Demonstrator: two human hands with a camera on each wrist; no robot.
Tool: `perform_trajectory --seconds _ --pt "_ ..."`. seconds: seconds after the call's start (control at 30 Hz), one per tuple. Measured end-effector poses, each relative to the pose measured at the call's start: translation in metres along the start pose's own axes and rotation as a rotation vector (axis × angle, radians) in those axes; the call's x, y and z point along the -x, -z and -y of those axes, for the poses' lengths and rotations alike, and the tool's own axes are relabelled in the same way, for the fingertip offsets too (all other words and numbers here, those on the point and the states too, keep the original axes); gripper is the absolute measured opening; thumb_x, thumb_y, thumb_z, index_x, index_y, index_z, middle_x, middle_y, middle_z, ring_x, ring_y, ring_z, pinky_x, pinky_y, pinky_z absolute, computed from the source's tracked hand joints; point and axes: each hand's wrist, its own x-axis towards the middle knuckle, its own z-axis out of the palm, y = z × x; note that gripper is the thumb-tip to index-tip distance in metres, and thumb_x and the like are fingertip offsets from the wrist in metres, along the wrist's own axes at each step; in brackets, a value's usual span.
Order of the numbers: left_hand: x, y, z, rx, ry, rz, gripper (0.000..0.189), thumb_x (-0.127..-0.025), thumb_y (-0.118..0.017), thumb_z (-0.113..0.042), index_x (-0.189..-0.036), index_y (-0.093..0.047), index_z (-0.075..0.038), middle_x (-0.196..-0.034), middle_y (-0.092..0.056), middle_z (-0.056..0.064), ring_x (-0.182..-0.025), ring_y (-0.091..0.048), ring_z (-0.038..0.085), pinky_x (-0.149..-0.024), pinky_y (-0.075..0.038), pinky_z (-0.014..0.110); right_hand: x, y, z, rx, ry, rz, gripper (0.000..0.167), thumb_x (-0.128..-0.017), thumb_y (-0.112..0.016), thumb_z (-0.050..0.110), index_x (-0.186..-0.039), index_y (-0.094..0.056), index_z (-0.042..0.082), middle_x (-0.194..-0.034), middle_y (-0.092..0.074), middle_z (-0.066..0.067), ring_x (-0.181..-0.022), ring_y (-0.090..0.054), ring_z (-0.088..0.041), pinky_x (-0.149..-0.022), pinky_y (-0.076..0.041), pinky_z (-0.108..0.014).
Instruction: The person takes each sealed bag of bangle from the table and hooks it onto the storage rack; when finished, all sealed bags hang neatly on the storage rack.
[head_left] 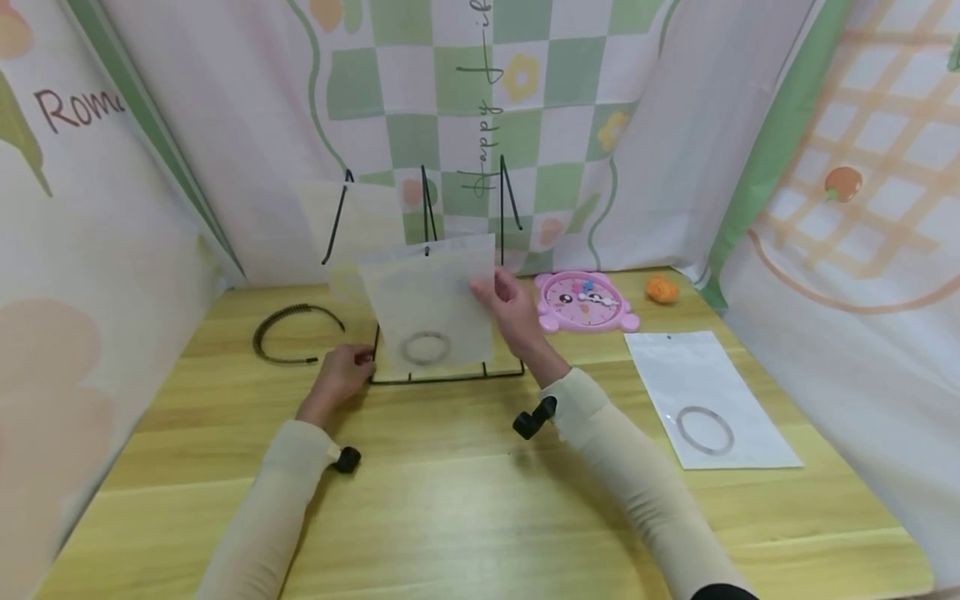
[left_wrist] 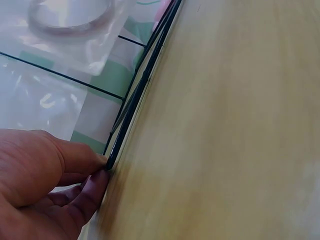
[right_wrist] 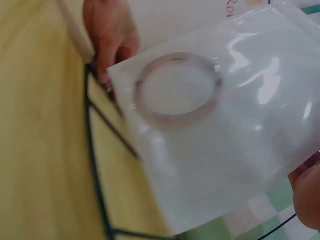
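Note:
My left hand (head_left: 345, 375) pinches the lower left corner of a black wire display rack (head_left: 446, 381), which has several prongs at its top. Thumb and fingertips meet on that corner in the left wrist view. With my right hand (head_left: 517, 312) I hold the right edge of a clear plastic bag (head_left: 431, 292). The dark tip of the middle prong shows at the hole near the bag's top. Inside its lower part lies a thin bangle-like ring (right_wrist: 145, 107). Another pale bag (head_left: 367, 208) hangs from the left prong, partly behind the first.
On the table's right lies a similar bag (head_left: 690, 358) with a ring in it. A pink animal-faced clock (head_left: 573, 312) and a small orange scrunchie-like bundle (head_left: 662, 289) sit at the back right. A dark coiled headband (head_left: 262, 329) lies left of the rack. Printed curtains surround the table.

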Motion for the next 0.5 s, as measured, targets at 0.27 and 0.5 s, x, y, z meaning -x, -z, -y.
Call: perform_trajectory --seconds 0.27,0.5 --pt "0.000 0.000 -0.002 -0.008 0.018 0.010 0.044 -0.093 -0.057 -0.009 -0.134 -0.054 0.007 -0.113 -0.065 0.020 -0.091 -0.059 0.026 -0.080 -0.051 0.036 0.015 0.010 -0.053 0.044 -0.185 0.240 0.040 -0.091 -0.069 0.028 -0.121 -0.062 0.002 -0.115 -0.067 -0.014 -0.102 -0.061 -0.022 -0.091 -0.049 -0.040" --pt "-0.001 -0.001 0.000 -0.002 0.019 0.006 0.043 -0.093 -0.056 -0.007 -0.133 -0.054 0.008 -0.110 -0.065 0.020 -0.085 -0.058 0.023 -0.071 -0.050 0.031 0.020 0.013 -0.077 0.001 -0.246 0.248 0.036 -0.092 -0.068 0.021 -0.119 -0.065 -0.003 -0.108 -0.071 -0.010 -0.095 -0.064 -0.017 -0.083 -0.053 -0.032"
